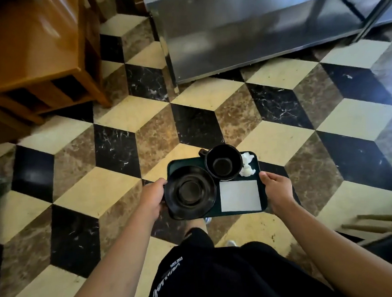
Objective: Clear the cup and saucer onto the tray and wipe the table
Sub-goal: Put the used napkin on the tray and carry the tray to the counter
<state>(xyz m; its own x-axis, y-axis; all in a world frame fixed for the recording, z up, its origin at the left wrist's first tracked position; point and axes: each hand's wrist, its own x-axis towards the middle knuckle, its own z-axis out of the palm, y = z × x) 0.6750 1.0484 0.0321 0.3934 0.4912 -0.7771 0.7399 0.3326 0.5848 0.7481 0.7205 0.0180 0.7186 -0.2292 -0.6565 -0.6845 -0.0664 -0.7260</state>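
Note:
A dark green tray (263,204) is held level above the tiled floor, in front of my body. My left hand (152,197) grips its left edge and my right hand (277,186) grips its right edge. On the tray, a black saucer (190,191) lies at the left. A black cup (223,161) stands upright at the far side, its handle pointing left. A crumpled white tissue (247,165) lies beside the cup at the far right corner. A flat white square napkin (240,195) covers the near right part of the tray.
A steel counter with a lower shelf (263,27) stands ahead at the upper right. A brown wooden table (28,55) is at the upper left. Wooden chair legs (381,223) stick in from the right edge. The floor (142,119) is patterned in cream, brown and black tiles.

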